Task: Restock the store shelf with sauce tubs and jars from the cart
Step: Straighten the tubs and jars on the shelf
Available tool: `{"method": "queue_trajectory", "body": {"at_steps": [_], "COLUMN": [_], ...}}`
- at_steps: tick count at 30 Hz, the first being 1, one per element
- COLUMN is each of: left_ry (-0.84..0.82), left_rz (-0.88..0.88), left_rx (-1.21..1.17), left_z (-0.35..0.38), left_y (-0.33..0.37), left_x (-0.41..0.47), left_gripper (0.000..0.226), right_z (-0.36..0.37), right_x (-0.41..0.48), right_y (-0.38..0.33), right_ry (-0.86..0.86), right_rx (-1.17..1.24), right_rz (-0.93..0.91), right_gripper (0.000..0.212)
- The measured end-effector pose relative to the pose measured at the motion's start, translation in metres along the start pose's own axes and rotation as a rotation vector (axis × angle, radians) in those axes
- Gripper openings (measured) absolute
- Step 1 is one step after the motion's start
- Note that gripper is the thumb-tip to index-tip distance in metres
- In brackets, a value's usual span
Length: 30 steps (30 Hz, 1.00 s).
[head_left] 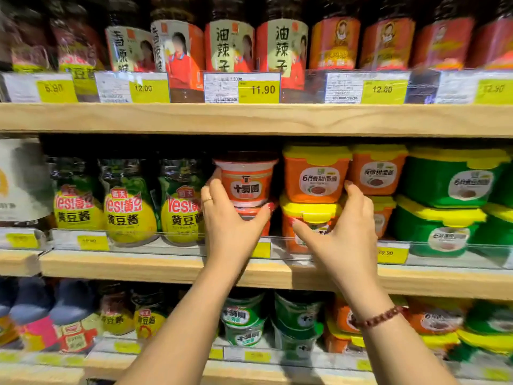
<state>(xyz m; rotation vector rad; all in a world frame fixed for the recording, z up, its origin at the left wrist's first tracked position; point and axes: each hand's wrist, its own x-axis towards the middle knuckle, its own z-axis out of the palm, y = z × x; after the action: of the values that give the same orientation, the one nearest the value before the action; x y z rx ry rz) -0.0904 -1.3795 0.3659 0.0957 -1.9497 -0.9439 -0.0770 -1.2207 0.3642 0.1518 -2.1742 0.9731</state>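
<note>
The round red tub (245, 182) sat on the middle shelf (138, 266), stacked on a second red tub (251, 211) of the same kind, its label facing out. The left grip (230, 218) was grasping it, fingers curled up its left side and thumb hooked across below its base, over the lid of the tub underneath. A ring (206, 200) showed on one finger.

Just to the right stood two stacked orange tubs (316, 176) with yellow lids. The right grip (341, 232) lay released against them, fingers spread and fairly straight, thumb on the front of the lower one, and closed round nothing. A beaded bracelet (377, 318) circled that wrist.

Yellow bean-sauce pouches (129, 215) filled the shelf to the left, green tubs (449, 179) the far right, and tall jars (230, 45) the shelf above. The cart was out of view.

The step in hand looked like seating the red tub on its stack while the neighbours were steadied. The next move would probably call for squaring the tub on the lid below, then letting go gently so that the stack did not lean toward the pouches, before turning to the cart for more stock.
</note>
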Motion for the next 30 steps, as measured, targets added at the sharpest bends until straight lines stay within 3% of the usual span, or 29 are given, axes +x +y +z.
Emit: {"method": "queue_trajectory", "body": {"at_steps": [5,11,25,27,30], "left_ry": [-0.010,-0.001,-0.009,0.037,0.174], "left_rz": [-0.098,-0.113,-0.078,-0.076,0.027], "left_rx": [0.150,0.143,0.111,0.025,-0.107], "left_z": [0.011,0.009,0.004,0.003,0.001], "left_y": [0.005,0.006,0.003,0.002,0.014], "left_x": [0.000,0.003,-0.001,-0.008,-0.028], "left_gripper": [0.084,0.083,0.090,0.086,0.071], "right_z": [0.008,0.016,0.012,0.001,-0.020], "right_x": [0.007,0.009,0.007,0.005,0.003], "right_y": [-0.001,-0.002,0.005,0.014,0.032], "right_ry": [0.000,0.060,0.037,0.020,0.135], "right_rx": [-0.087,-0.104,-0.069,0.012,0.111], "right_rz": [0.099,0.136,0.081,0.055,0.055], "right_gripper": [0.093,0.070,0.075,0.082,0.078]}}
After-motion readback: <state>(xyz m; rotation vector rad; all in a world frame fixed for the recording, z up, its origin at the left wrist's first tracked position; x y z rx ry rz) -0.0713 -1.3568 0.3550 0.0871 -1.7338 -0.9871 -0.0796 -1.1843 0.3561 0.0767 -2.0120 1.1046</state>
